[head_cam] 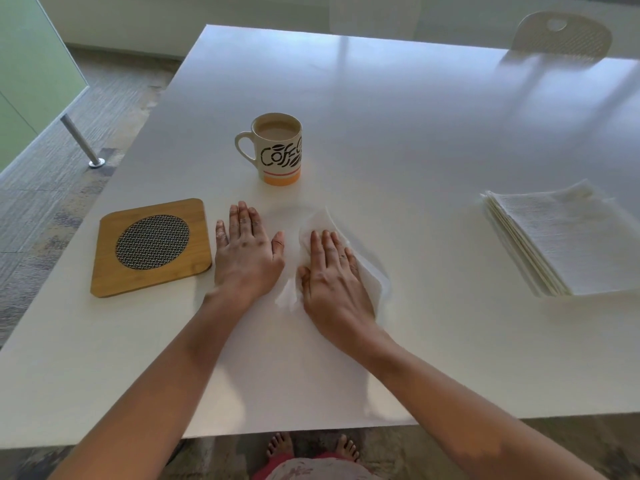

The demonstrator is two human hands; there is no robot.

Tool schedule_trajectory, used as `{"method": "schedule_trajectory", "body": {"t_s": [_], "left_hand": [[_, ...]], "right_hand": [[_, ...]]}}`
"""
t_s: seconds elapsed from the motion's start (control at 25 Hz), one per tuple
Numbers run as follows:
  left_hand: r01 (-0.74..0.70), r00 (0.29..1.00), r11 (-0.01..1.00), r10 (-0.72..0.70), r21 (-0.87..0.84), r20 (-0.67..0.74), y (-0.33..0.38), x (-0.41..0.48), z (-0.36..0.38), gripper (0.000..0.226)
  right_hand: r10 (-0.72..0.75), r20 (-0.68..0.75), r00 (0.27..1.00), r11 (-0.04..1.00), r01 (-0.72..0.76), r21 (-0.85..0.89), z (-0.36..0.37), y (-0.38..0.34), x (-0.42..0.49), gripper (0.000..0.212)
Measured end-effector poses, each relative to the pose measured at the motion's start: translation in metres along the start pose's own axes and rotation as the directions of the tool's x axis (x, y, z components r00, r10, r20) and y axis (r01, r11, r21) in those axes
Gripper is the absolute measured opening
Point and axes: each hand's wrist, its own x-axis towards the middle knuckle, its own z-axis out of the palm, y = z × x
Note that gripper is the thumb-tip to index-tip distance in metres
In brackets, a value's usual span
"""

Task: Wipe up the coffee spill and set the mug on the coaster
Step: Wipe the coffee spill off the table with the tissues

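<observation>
A white mug point(278, 150) with black "Coffee" lettering and an orange base stands on the white table point(415, 133), filled with milky coffee. Left of my hands lies a square wooden coaster point(152, 247) with a round metal mesh centre. My right hand point(332, 271) presses flat, fingers straight, on a white paper napkin point(320, 221) spread on the table in front of the mug. My left hand point(246, 251) rests flat on the table between the coaster and the napkin, holding nothing. A faint wet smear point(284, 211) shows beside the napkin; no brown spill is visible.
A stack of white napkins point(568, 240) sits at the right. A white chair back point(561, 36) stands behind the far right edge. The table's left edge runs near the coaster, with a metal leg point(81, 142) on the floor beyond.
</observation>
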Motion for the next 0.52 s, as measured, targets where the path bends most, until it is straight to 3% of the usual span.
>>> {"method": "schedule_trajectory", "body": {"t_s": [0.24,0.4,0.52], "left_hand": [[-0.008,1.000,1.000,0.008,-0.010,-0.009,-0.001,-0.002,-0.001,0.071],[-0.016,1.000,1.000,0.016,-0.026,-0.018,-0.002,-0.002,-0.001,0.070],[-0.016,1.000,0.999,0.016,-0.033,-0.023,-0.003,-0.002,0.000,0.070]], "right_hand": [[-0.056,0.018,0.998,0.986,0.053,0.159,-0.014,0.013,0.035,0.045],[-0.054,0.028,0.998,0.998,0.055,-0.025,-0.037,0.033,0.032,0.030],[-0.037,0.019,0.999,0.989,0.034,0.144,-0.047,0.043,0.019,0.032]]}}
